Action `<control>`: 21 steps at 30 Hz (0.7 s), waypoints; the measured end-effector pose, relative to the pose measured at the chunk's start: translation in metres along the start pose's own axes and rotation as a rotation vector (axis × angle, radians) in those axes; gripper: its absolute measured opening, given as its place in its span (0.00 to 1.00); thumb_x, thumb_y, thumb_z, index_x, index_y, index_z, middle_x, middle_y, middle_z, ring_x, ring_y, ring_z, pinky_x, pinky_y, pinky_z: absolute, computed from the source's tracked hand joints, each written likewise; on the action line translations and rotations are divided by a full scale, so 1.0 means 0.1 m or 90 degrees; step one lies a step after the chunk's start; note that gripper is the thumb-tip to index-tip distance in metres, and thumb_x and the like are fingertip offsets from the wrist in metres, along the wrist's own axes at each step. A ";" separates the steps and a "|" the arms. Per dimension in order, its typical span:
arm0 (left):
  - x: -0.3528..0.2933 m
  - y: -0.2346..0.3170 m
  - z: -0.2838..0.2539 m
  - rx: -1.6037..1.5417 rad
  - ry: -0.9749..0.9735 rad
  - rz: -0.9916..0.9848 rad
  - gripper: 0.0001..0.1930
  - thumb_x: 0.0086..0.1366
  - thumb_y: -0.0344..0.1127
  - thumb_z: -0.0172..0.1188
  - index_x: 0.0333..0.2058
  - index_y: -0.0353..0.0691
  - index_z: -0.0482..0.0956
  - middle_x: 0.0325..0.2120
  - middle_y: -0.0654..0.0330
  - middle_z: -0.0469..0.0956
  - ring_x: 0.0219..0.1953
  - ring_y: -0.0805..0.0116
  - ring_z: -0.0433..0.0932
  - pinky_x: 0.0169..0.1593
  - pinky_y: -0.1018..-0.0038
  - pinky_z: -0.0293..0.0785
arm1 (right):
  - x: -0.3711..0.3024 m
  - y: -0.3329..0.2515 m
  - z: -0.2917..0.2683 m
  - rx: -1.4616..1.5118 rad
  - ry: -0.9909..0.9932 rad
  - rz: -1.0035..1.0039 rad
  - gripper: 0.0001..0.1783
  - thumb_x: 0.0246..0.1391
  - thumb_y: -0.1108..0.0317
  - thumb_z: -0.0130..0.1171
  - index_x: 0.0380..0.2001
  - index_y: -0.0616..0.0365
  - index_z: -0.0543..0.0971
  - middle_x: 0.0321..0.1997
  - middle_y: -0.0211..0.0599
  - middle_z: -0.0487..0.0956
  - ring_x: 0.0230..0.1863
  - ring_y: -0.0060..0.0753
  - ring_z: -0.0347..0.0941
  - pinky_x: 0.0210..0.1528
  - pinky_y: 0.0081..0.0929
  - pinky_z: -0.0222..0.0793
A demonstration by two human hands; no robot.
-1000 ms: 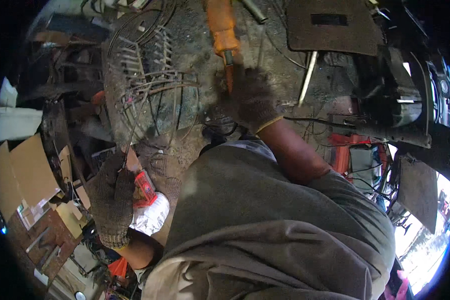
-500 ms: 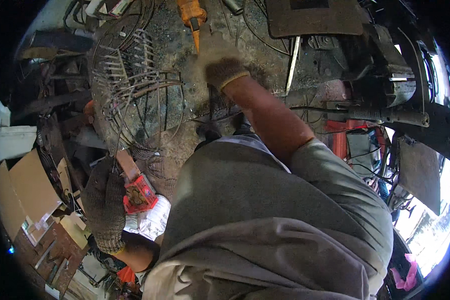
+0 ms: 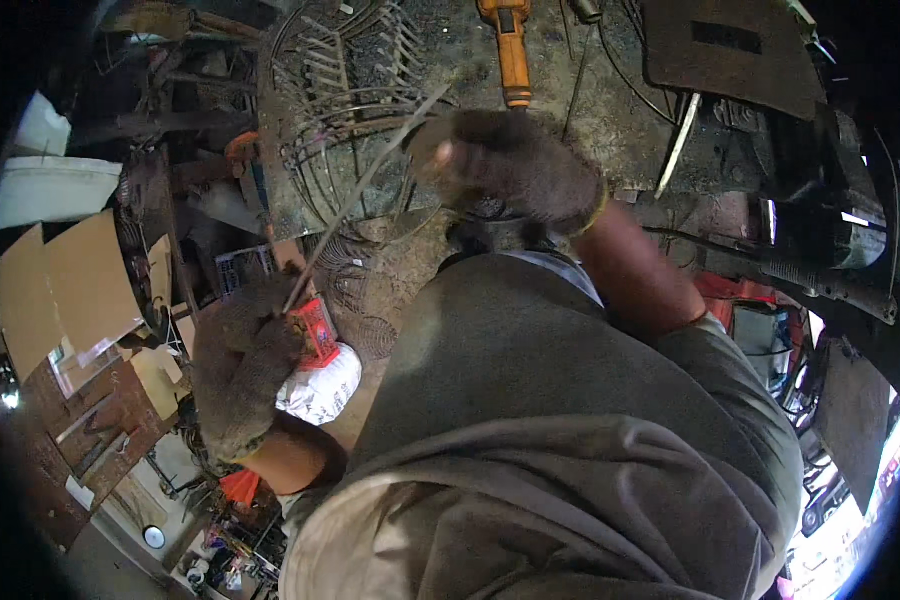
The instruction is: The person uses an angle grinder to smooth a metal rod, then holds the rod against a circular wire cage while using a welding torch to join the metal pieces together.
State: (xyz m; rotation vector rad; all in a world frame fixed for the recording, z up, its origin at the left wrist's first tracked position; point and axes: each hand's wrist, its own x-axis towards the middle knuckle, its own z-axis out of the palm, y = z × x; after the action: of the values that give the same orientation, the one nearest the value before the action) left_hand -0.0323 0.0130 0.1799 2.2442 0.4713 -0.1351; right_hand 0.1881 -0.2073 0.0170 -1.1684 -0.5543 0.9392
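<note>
My left hand (image 3: 245, 365), in a dark knitted work glove, is closed around the lower end of a thin metal rod (image 3: 355, 195). The rod slants up and to the right, its far end over the workbench (image 3: 610, 140). Close to that upper part is my gloved right hand (image 3: 510, 165), fingers bent and a bare thumb tip showing. It is blurred, and whether it touches the rod is unclear. Just beyond the right hand lies an orange power tool (image 3: 512, 60). Bent metal rods with rows of short bars (image 3: 355, 70) lie on the bench to the left.
A dark flat plate (image 3: 730, 50) lies at the far right of the bench, with a pale strip (image 3: 678, 145) below it. A red box (image 3: 315, 332) sits on a white sack (image 3: 322, 385) beside my left hand. Cardboard (image 3: 80, 290) stands at the left.
My right hand has drawn back from the orange tool toward the rod. The rod in my left hand has tilted right. The view has shifted, so the bench appears farther right and up.
</note>
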 end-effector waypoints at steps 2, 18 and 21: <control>-0.01 -0.02 0.15 -0.064 0.001 -0.059 0.18 0.67 0.34 0.64 0.53 0.33 0.81 0.33 0.65 0.81 0.27 0.79 0.72 0.32 0.78 0.69 | 0.05 0.12 0.15 0.057 -0.024 -0.045 0.24 0.66 0.51 0.62 0.54 0.58 0.83 0.37 0.33 0.83 0.34 0.22 0.79 0.39 0.25 0.76; 0.31 -0.17 1.00 -0.025 0.044 0.034 0.19 0.68 0.29 0.61 0.56 0.34 0.80 0.35 0.57 0.86 0.32 0.71 0.81 0.36 0.73 0.76 | -0.27 0.19 -0.01 -0.263 0.241 0.003 0.12 0.68 0.64 0.57 0.48 0.56 0.82 0.39 0.42 0.83 0.43 0.40 0.83 0.47 0.38 0.80; 0.47 -0.09 1.35 0.099 -0.008 0.100 0.21 0.67 0.29 0.62 0.59 0.36 0.78 0.43 0.51 0.86 0.38 0.64 0.85 0.41 0.69 0.80 | -0.41 0.12 0.08 -0.048 0.167 0.078 0.15 0.66 0.65 0.57 0.54 0.52 0.80 0.47 0.46 0.83 0.50 0.44 0.82 0.53 0.42 0.78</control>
State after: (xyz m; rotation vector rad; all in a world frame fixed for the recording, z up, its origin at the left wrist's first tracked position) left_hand 0.0158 -0.0688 0.0726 2.4221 0.2842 -0.1074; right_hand 0.1561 -0.2369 0.0125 -1.3816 -0.3113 0.8573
